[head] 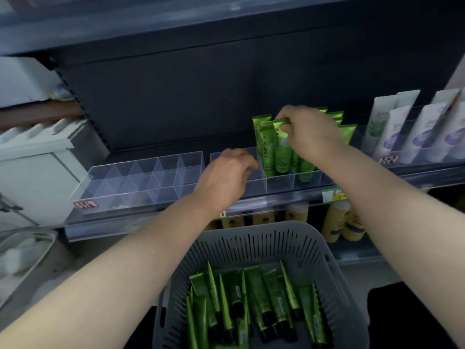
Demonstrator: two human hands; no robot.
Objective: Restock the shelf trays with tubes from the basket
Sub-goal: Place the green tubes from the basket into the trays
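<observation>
Right hand [310,133]: grip clamped, thumb and fingers pinching the crimped top of a green tube [281,149]. The tube stands cap down in the middle tray [280,184] on the shelf [251,201], touching the row tubes [264,147] beside it. Left hand [226,173]: fingers curled at the tray wall just left of that row; I cannot tell whether its grip holds the wall or only rests there. The basket [251,238] sits below the shelf edge with many loose tubes [254,298] lying in it, and the left tray [141,177] shows no tubes, so the task looks well short of done. Judged step: seating this tube in its compartment. Risks noted: the row tubes lean rather than stand true, so a release before the cap is fully down could let the tube tip forward over the low front wall and drop toward the basket or past it. A sideways nudge from the right hand could topple the neighbours in a chain. The clear dividers are hard to see in this dim light, so the cap could land astride one. The left hand is close enough to block or jog the tray.
</observation>
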